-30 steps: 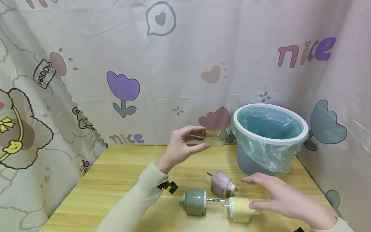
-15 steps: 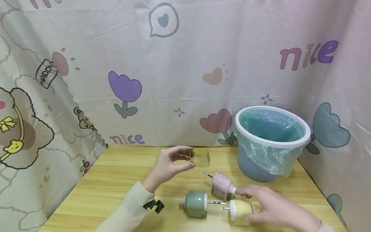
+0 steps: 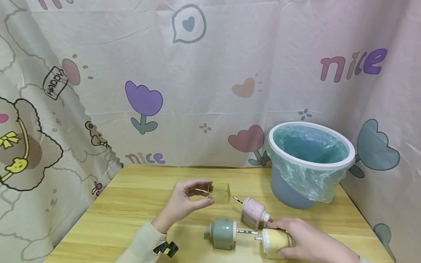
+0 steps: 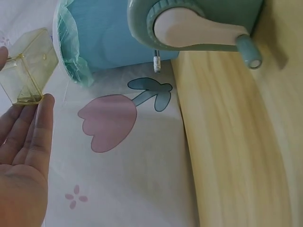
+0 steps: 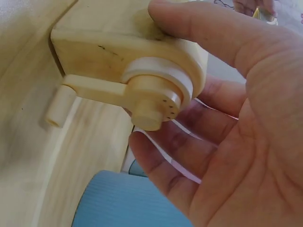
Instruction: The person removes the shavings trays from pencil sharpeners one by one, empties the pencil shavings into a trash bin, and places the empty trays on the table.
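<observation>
In the head view my left hand (image 3: 184, 199) pinches a clear yellowish plastic drawer (image 3: 219, 193) between thumb and fingers, above the table. The left wrist view shows the drawer (image 4: 31, 71) at the fingertips, see-through, with a darker patch at its lower end. My right hand (image 3: 307, 237) grips a yellow crank pencil sharpener (image 3: 273, 241), thumb on one side and fingers round the other. Its crank and round knob show in the right wrist view. A green pencil sharpener (image 3: 223, 233) and a pink pencil sharpener (image 3: 253, 212) stand close by, each with a pencil in it.
At the back right stands a blue-grey bin (image 3: 286, 190) with a white rim and a green liner bag (image 3: 306, 179) folded over it. A printed curtain (image 3: 197, 80) hangs round the wooden table (image 3: 138, 190).
My left hand has brought the drawer down and left, away from the bin side, toward the table. The right hand has closed in on the yellow pencil sharpener. The sharpeners stay put.
</observation>
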Motion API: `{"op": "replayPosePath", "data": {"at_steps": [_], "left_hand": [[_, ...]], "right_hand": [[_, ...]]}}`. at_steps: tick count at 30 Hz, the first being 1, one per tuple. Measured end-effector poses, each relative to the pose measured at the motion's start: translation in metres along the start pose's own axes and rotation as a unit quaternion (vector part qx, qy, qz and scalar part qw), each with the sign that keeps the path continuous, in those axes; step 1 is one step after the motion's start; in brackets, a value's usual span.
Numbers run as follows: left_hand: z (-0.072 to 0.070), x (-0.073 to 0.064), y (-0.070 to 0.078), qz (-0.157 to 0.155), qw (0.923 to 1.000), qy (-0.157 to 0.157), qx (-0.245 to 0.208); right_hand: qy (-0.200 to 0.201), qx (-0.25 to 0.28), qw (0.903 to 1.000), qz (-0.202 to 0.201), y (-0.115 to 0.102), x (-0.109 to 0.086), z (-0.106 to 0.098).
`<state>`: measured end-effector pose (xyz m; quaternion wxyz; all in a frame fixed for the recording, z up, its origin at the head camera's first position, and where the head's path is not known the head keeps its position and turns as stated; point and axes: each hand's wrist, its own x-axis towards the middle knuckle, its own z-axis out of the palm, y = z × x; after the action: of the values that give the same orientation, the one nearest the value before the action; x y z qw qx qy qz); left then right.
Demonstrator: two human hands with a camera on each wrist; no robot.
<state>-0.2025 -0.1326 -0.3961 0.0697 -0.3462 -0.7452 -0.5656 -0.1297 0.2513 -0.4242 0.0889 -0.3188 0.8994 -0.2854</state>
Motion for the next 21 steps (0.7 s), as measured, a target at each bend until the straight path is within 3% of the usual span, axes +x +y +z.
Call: {"op": "replayPosePath", "data": {"at_steps": [10, 18, 21], "left_hand": [[0.002, -0.017, 0.004, 0.002, 0.9998, -0.015, -0.01], [0.011, -0.022, 0.01, 0.031, 0.9982, -0.041, -0.029], [0.016, -0.021, 0.013, 0.041, 0.9972, -0.049, -0.038]], "right_hand": [[0.006, 0.006, 0.9996, -0.026, 0.0, -0.006, -0.006], [0.089, -0.023, 0.9894, -0.112, -0.004, -0.009, -0.022], [0.111, -0.017, 0.9865, -0.119, -0.009, -0.008, -0.028]]}}
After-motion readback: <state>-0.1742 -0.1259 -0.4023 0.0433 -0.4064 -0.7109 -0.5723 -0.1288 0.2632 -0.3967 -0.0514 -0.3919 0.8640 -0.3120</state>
